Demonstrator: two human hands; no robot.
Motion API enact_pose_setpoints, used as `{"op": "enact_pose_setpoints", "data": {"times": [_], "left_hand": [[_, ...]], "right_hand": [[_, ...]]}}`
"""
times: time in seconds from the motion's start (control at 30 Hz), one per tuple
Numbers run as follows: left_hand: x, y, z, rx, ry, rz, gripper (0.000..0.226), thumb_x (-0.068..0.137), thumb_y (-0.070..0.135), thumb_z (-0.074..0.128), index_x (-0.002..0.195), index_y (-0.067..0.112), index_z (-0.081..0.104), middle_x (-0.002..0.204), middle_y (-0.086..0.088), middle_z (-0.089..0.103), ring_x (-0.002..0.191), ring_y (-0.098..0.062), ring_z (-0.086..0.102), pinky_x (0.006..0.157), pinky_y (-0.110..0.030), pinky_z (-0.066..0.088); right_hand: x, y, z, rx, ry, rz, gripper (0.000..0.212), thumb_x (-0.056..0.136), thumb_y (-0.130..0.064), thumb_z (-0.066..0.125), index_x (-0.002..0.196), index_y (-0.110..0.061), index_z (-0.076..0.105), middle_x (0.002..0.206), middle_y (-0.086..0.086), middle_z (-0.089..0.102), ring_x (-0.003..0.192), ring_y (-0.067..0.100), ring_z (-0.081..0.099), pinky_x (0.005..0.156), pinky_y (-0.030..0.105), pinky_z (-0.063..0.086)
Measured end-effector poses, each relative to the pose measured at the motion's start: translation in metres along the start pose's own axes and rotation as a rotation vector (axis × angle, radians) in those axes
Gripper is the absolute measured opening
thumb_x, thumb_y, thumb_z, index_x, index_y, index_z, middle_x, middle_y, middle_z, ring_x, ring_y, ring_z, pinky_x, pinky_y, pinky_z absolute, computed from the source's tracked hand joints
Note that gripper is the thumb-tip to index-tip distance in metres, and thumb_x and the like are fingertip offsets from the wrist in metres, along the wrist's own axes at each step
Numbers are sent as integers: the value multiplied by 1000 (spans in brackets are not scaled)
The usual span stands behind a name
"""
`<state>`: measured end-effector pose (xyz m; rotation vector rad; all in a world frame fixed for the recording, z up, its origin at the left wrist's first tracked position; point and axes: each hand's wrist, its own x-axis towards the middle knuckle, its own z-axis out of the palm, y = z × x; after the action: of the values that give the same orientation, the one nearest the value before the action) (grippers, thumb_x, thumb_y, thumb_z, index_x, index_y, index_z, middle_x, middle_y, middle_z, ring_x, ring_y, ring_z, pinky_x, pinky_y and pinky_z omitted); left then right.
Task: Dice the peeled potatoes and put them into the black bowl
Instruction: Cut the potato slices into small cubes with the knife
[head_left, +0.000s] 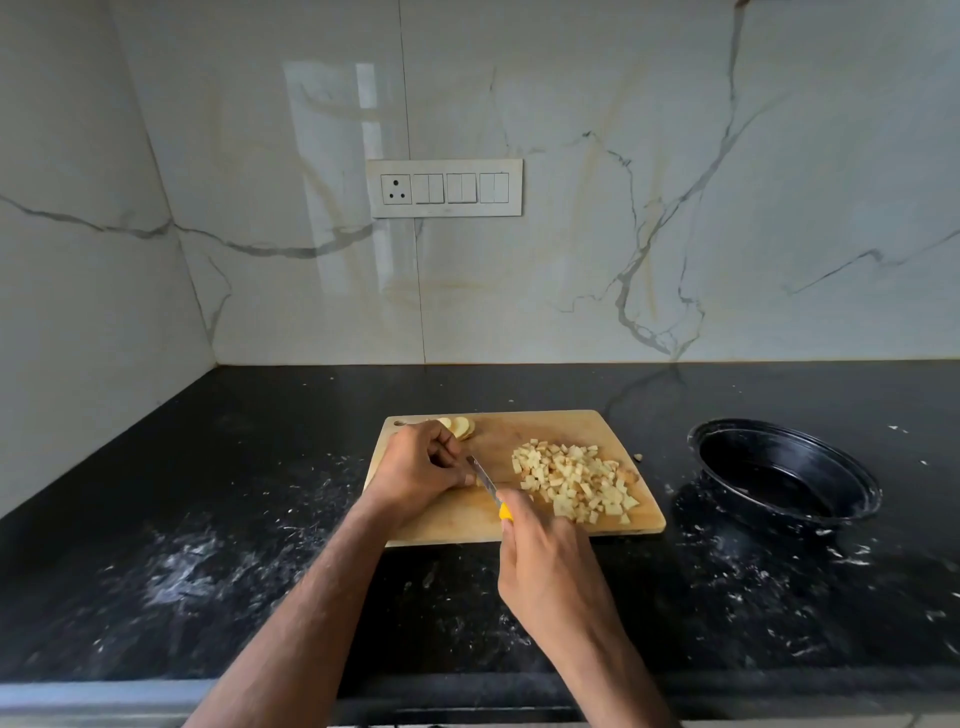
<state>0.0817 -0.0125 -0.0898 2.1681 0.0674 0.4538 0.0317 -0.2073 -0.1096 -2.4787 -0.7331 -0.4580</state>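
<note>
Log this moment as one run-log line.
phase: dicing | left hand: holds potato on board | right hand: grips knife | dice: piled on board | slices: uncut | bowl: no dice

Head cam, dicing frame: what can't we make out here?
- Potato piece under the left hand: hidden by the curled fingers, head view.
- Knife: the yellow handle is mostly buried in the right hand; the blade tip meets the left fingers, so contact with the board is unclear.
- Black bowl: dark interior, near wall hides part of the bottom.
- Potato slices: partly behind the left hand; count unclear.
</note>
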Motion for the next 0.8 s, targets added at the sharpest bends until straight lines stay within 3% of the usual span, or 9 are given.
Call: {"op": "enact_pose_setpoints", "data": {"times": [0.17, 0.3, 0.43, 0.63, 0.8], "left_hand": [[0, 0, 0, -4, 5, -11, 31, 64, -1, 91, 82, 9, 67, 66, 1, 70, 58, 0, 61, 56, -15, 48], [0, 0, 0, -7, 6, -17, 30, 64, -2, 90, 80, 9, 67, 62, 3, 71, 57, 0, 62, 56, -13, 46], [2, -2, 0, 14, 8, -3, 28, 66, -3, 89, 78, 10, 67, 65, 0, 73, 61, -6, 68, 58, -16, 50], [4, -4, 0, 49, -17, 28, 24, 71, -3, 86, 81, 9, 68, 69, 0, 74, 65, -7, 71, 63, -18, 54], [6, -8, 1, 59, -25, 34, 26, 71, -1, 87, 81, 12, 67, 69, -1, 74, 65, -10, 71, 64, -21, 54]], "right_hand": [[3, 1, 2, 9, -5, -33, 32, 102, -22, 50, 134, -23, 53, 70, -10, 57, 53, 3, 52, 43, 9, 33], [5, 5, 8, 41, 10, -14, 32, 103, -29, 46, 135, -26, 52, 81, -8, 61, 68, 5, 57, 57, 15, 45], [9, 9, 9, 58, 9, 26, 26, 104, -34, 41, 127, -29, 51, 96, -6, 62, 84, 7, 49, 58, 15, 34], [12, 8, 7, 85, -36, 28, 25, 104, -34, 43, 126, -30, 53, 102, -5, 62, 90, 7, 49, 60, 14, 35], [17, 2, 7, 62, -36, -7, 28, 104, -27, 43, 130, -25, 54, 95, -1, 62, 86, 12, 51, 73, 24, 45]]}}
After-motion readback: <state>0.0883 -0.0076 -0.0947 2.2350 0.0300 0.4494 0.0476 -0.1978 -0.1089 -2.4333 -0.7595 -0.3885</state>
